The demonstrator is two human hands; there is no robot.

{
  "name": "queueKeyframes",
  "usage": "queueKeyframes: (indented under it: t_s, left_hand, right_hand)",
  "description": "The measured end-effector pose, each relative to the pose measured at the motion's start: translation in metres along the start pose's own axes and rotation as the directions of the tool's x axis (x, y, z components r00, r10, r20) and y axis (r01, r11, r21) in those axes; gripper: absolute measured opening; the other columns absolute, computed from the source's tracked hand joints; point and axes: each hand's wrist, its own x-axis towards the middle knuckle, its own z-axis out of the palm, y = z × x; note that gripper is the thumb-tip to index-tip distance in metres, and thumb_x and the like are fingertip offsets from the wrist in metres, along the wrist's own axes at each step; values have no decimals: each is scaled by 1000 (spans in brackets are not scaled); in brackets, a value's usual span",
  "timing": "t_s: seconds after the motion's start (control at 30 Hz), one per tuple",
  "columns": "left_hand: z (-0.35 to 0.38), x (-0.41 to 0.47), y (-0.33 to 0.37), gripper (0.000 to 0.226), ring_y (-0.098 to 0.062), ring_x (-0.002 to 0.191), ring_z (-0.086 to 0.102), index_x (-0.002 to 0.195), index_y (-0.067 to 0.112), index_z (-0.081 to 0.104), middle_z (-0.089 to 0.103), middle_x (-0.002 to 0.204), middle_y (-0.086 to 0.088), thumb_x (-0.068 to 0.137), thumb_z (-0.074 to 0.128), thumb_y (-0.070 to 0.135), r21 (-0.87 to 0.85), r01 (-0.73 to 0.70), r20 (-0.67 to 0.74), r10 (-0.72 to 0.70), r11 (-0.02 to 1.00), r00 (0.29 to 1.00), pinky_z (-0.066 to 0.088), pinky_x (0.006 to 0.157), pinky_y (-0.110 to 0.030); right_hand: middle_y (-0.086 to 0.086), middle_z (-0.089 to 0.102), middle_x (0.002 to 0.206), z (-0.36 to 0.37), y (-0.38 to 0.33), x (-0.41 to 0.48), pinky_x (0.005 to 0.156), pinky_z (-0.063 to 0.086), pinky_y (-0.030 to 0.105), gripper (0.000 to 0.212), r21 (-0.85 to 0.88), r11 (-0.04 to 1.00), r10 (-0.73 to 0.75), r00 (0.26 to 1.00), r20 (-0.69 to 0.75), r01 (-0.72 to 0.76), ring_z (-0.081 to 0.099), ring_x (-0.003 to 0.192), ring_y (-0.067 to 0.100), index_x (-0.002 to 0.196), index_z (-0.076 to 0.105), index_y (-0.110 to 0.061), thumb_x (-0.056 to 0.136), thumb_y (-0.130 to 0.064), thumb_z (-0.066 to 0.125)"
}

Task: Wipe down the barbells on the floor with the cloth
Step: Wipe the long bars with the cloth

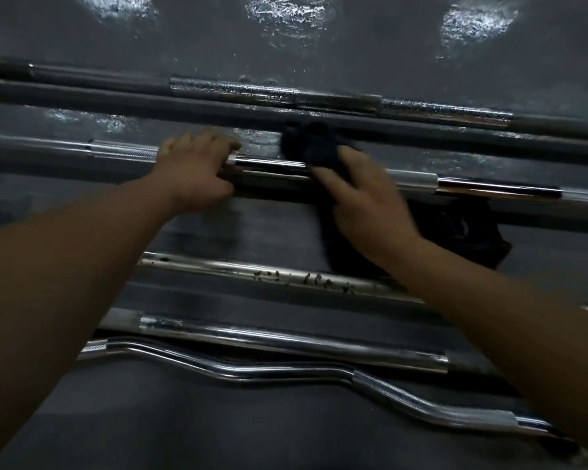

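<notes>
Chrome runs straight across your view: the barbell point(272, 163) you are working on lies on the floor point(286, 418) with its long axis left to right, dipping slightly toward the right, and both your hands are on it. Your left hand point(194, 171) sits at the inner end of the knurled stretch, fingers curled over the top and thumb on the near side. It looks like a steadying grip, though blur hides the fingertips. Your right hand point(367, 201) lies just to the right of it, fingers pinching the dark cloth point(316, 147), which is bunched over the top of the bar. Between the two hands only a short bright length of shaft shows bare. To the right of the cloth the bar carries on well past your hand, and that long run looks like what is left, so the stroke likely wants to travel along the axis, rightward, away from the left hand. The right hand is the nearer one for that and already has the cloth. Nearer to you, parallel, wait a speckled bar point(252, 269) and a wavy curl bar point(252, 371).
</notes>
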Motion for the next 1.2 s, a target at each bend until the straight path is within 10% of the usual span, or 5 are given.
queueKeyframes:
  t_s: [0.37,0.47,0.6,0.87,1.2]
  left_hand:
    - [4,0,0,89,-32,134,34,146,30,34,32,152,-3,58,46,42,-14,-38,-65,37,999,997,20,111,-47]
    - [11,-5,1,88,-31,134,33,144,31,36,32,152,-2,57,47,42,-14,-34,-98,32,999,995,19,111,-46]
    - [10,-7,3,88,-30,135,31,143,32,36,33,151,-3,56,47,41,-13,-22,-92,21,1000,996,20,110,-46]
    - [10,-6,-2,93,-33,135,35,149,22,31,39,147,-13,61,47,49,-20,11,-93,-13,1000,996,21,111,-45]
    - [28,-29,6,94,-26,142,22,150,30,25,26,156,-3,60,45,47,-22,9,-129,-12,1000,992,6,116,-43]
  right_hand:
    - [2,59,124,-71,12,-47,93,51,38,61,-23,947,287,814,506,-320,59,111,23,141,46,-39,86,-38,70]
    - [-18,64,108,-104,18,-19,92,43,11,47,318,853,332,901,280,-413,59,97,-6,125,59,-39,81,-25,66]
    - [13,59,124,-69,23,30,96,45,40,59,-93,894,447,884,139,-438,55,115,35,136,51,-34,79,-49,45]
    - [8,56,137,-5,-46,61,96,44,42,82,-13,989,-138,954,267,147,56,121,31,147,46,-26,71,-43,73]
    - [5,70,115,-70,25,-19,90,48,41,54,81,924,371,927,52,-374,64,103,30,127,60,-23,76,-41,60]
